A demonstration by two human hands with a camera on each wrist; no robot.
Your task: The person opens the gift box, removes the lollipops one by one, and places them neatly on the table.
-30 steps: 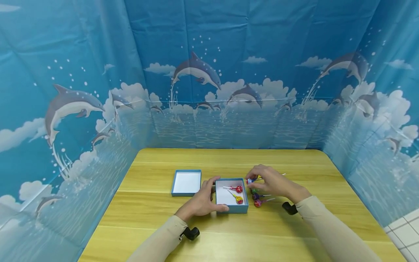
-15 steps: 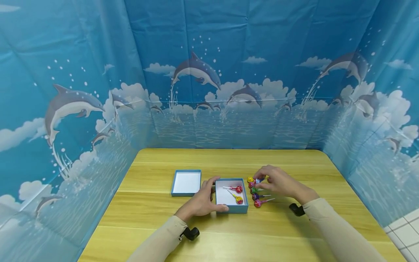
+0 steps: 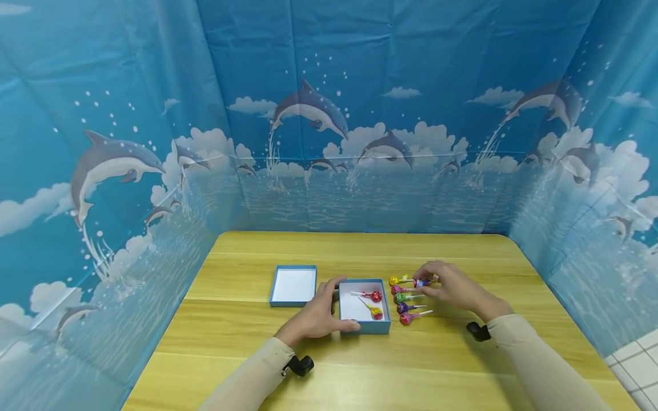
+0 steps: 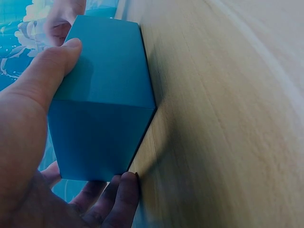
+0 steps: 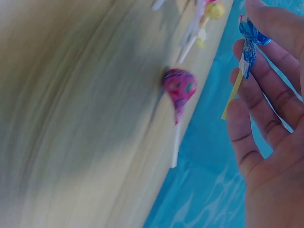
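In the head view my left hand [image 3: 317,315] holds the open blue box [image 3: 366,327] at its left side, thumb at the front wall and fingers along the side. The left wrist view shows the thumb [image 4: 66,53] on one blue wall and fingertips around another. Inside the box lie a red lollipop [image 3: 376,296] and a yellow lollipop [image 3: 377,313]. My right hand [image 3: 454,290] pinches a blue-wrapped lollipop [image 5: 251,40] by its head, its yellow stick pointing down in the right wrist view. It is over the row of lollipops right of the box.
Yellow [image 3: 394,281], green [image 3: 398,298], dark purple [image 3: 402,308] and pink [image 3: 406,318] lollipops lie in that row on the wooden table [image 3: 329,371], with another pink one between. A shallow blue lid [image 3: 293,286], white inside, lies left of the box. A dolphin curtain stands behind.
My right hand has moved right, away from the box's edge, with the blue-wrapped lollipop, uncovering the yellow lollipop and more of the row. The left hand and the box have stayed put.
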